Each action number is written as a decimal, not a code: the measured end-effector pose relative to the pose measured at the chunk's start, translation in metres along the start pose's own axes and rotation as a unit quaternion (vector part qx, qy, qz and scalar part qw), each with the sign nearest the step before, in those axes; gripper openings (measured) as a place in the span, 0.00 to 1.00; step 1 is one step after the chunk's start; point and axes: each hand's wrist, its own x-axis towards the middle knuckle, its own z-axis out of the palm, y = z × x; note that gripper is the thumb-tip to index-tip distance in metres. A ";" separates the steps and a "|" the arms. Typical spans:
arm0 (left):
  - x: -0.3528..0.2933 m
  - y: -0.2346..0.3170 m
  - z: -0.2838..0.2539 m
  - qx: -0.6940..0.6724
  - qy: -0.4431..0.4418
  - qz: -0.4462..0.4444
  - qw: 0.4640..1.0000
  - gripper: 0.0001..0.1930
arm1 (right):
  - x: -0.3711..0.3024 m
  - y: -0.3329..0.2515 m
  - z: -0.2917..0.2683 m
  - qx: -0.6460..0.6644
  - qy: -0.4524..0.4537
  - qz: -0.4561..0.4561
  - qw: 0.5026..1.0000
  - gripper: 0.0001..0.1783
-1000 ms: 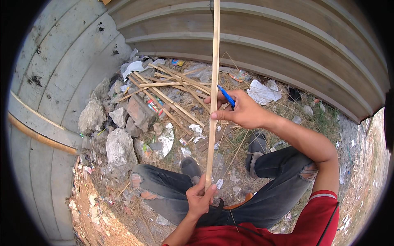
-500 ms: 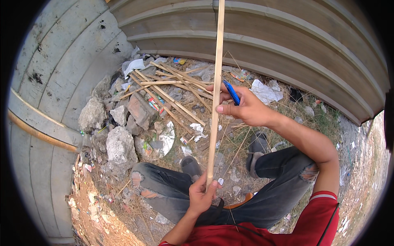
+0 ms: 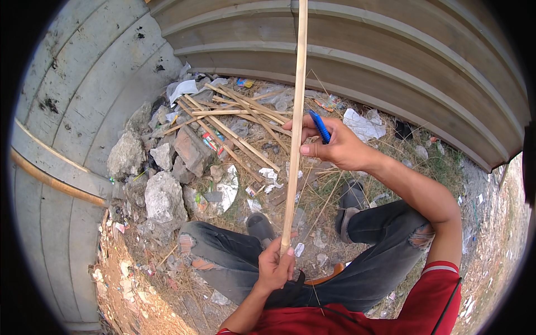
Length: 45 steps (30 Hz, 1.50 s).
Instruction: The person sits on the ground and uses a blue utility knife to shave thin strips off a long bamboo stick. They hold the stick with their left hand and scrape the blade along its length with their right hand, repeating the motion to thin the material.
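Observation:
A long, thin bamboo strip (image 3: 297, 117) stands nearly upright in front of me, its top running out of the upper edge of the picture. My left hand (image 3: 273, 268) is closed around its lower end, between my knees. Higher up, my right hand (image 3: 343, 146) has its thumb and fingertips against the strip. Tucked in that same hand is a blue utility knife (image 3: 320, 126), lying beside the strip and tilted; its blade cannot be made out. Beyond the strip, more bamboo strips (image 3: 231, 134) lie crossed in a loose pile on the ground.
Rough rocks and concrete chunks (image 3: 164, 195) are heaped at left, beside a grey panel wall (image 3: 84, 100). A ribbed metal sheet wall (image 3: 379, 56) closes off the far side. Litter and dry grass cover the ground. My bent legs in torn jeans (image 3: 385, 229) flank the strip.
The strip has shifted slightly to the right at its upper part. My right hand has moved a little right with the knife, while my left hand stays at the lower end.

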 end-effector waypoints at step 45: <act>0.009 0.015 -0.014 -0.179 -0.007 -0.090 0.980 0.22 | 0.029 0.026 -0.011 -0.430 -0.010 0.081 0.899 0.33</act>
